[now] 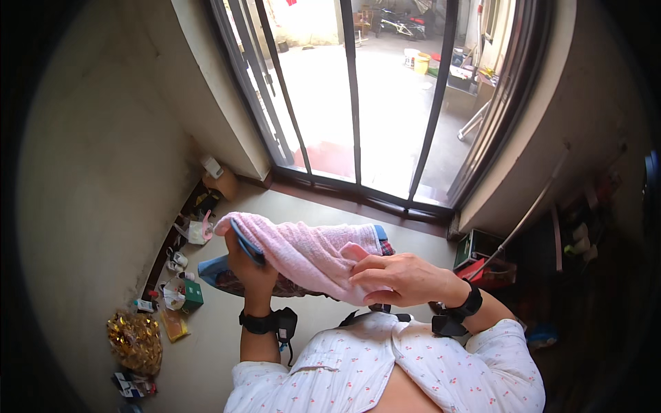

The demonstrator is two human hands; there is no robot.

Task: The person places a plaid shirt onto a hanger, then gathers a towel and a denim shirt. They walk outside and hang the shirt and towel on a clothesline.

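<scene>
A pink terry towel lies stretched across in front of my chest, over a plaid cloth item with blue edging that shows at the left and below. My left hand grips the left end of both, with a blue trim loop by its fingers. My right hand pinches a fold of the towel near its right end; its thumb is at the towel's lower edge. A blue edge and some red plaid show past the towel's right end. Both wrists wear black straps with small devices.
Along the left wall stand a cardboard box, a green box, bags and a gold foil bundle. Ahead is a barred glass door onto a courtyard. At right are a red box, a green case and a leaning pole.
</scene>
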